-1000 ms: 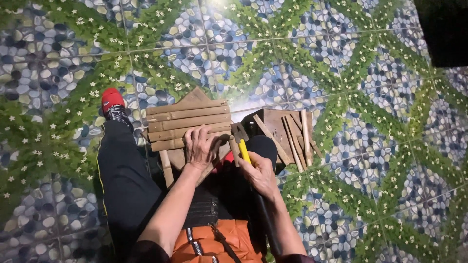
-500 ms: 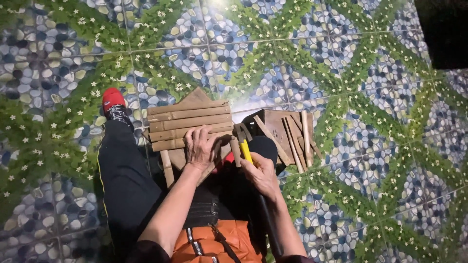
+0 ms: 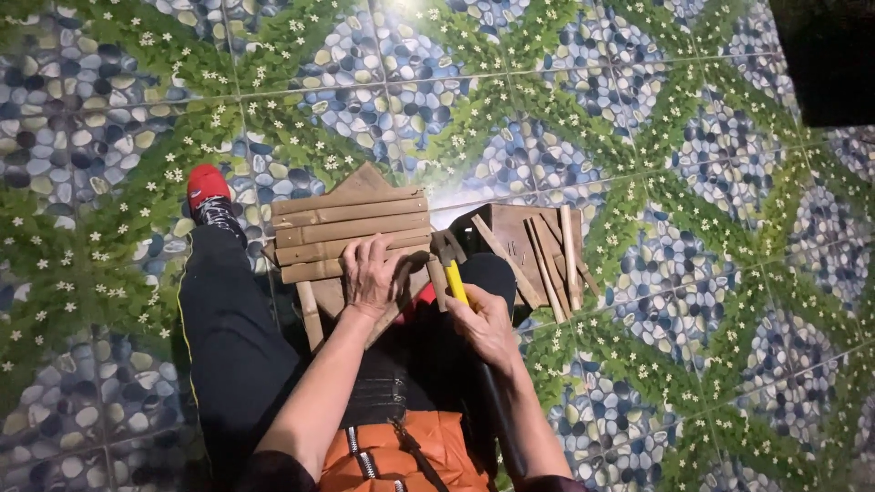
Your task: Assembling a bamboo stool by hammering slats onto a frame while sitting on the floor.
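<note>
We are looking straight down at a tiled floor patterned with blue pebbles and green leafy bands dotted with small white flowers. Just left of the frame's centre, a panel of wooden slats is lying across our lap, its horizontal slats stacked one above another, with a slanted brown board showing behind them at the top.

Our left hand is resting flat on the lower edge of that slat panel, fingers spread and pressing down on the bottom slat rather than wrapping around anything. Our right hand, a little lower and to the right, is curling firmly around the yellow handle of a hammer; the handle is pointing up and to the left, and the dark head is sitting just beside the panel's lower right corner, near the fingertips of the left hand. We cannot tell whether the head is touching the wood.

To the right of centre, a loose pile of thin wooden strips is lying on a dark brown board, the strips fanned at different angles. It is sitting just beside the hammer, apart from the slat panel.

At centre left, our leg in black trousers is stretching up and to the left, ending in a red shoe. At the bottom centre, an orange garment with straps is showing between our forearms. A dark unlit patch is filling the upper right corner.
</note>
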